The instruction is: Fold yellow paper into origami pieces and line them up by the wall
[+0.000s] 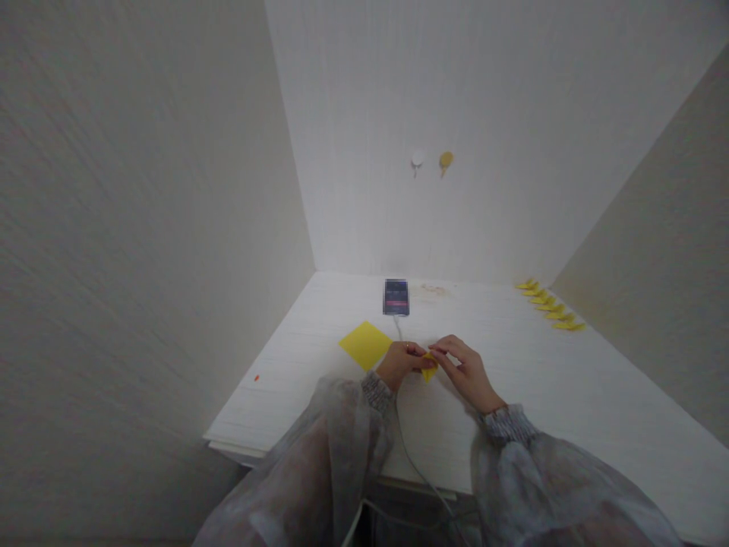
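Between my two hands is a small folded piece of yellow paper [428,372], its lower tip pointing toward me. My left hand [402,363] pinches its left side between thumb and fingers. At its upper right edge, the fingertips of my right hand [464,372] are pressed together on the paper. A flat yellow paper square [364,343] lies on the white table just left of my left hand, partly covered by it. Several folded yellow paper pieces [550,306] stand in a slanting row at the far right.
A phone [396,297] lies near the back wall, and its white cable [407,448] runs under my hands over the table's front edge. A small orange bit [257,377] lies at the left. Two hooks, one white [417,161] and one yellow [446,160], are on the wall.
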The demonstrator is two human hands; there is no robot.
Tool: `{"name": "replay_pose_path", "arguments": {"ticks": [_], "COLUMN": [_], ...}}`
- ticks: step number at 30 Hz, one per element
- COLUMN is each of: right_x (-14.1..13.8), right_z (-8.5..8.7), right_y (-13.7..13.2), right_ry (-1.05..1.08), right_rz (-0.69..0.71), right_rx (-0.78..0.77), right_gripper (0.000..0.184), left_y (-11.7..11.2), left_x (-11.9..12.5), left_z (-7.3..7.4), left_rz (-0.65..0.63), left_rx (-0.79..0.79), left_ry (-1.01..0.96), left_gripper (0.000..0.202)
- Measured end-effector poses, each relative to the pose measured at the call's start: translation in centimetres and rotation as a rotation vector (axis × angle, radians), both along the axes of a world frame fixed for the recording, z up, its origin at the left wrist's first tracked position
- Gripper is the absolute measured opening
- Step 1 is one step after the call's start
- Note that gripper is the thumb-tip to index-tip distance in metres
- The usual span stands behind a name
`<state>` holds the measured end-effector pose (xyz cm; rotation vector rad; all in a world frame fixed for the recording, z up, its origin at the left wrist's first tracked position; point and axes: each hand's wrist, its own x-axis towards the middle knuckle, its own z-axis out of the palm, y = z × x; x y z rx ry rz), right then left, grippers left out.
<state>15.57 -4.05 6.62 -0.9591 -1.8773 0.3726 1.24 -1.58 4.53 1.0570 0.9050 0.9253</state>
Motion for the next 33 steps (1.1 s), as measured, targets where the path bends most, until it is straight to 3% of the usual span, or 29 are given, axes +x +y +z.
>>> {"name": "replay_pose_path", "arguments": {"ticks": [10, 15, 20, 24, 28, 33], "right_x": [-0.2, -0.3, -0.1, -0.1, -0.3, -0.1], "right_z": [-0.7, -0.1, 0.3, -0.9, -2.0, -1.6], "right_y": [-0.1, -0.3, 0.0, 0.6, 1.1, 0.9], "right_ry": [-0.024, -0.013, 0.031, 0.097, 0.297, 0.384], "right_rz": [-0.088, -0.07, -0.011, -0.017, 0.049, 0.015], "right_rx": [0.063, 0.048, -0.09, -0.256, -0.506, -0.578], "right_gripper": [0.011, 0.012, 0.016, 0.018, 0.023, 0.021], "left_y": [0.0, -0.1, 0.1, 0.3, 0.1, 0.0], "left_x": [0.3, 0.3, -0.1, -0.2, -0.3, -0.3], "left_z": [0.2, 0.7, 0.6, 0.5, 0.5, 0.3], "left_rz": [-0.013, -0.017, 0.059, 0.146, 0.131, 0.108], "left_rx": [0.003, 0.008, 0.019, 0.033, 0.053, 0.061], "left_ry": [0.011, -0.015, -0.081, -0.115, -0.117, -0.134], "left_gripper": [0.028, 0.028, 0.027, 0.029, 0.029, 0.03]}}
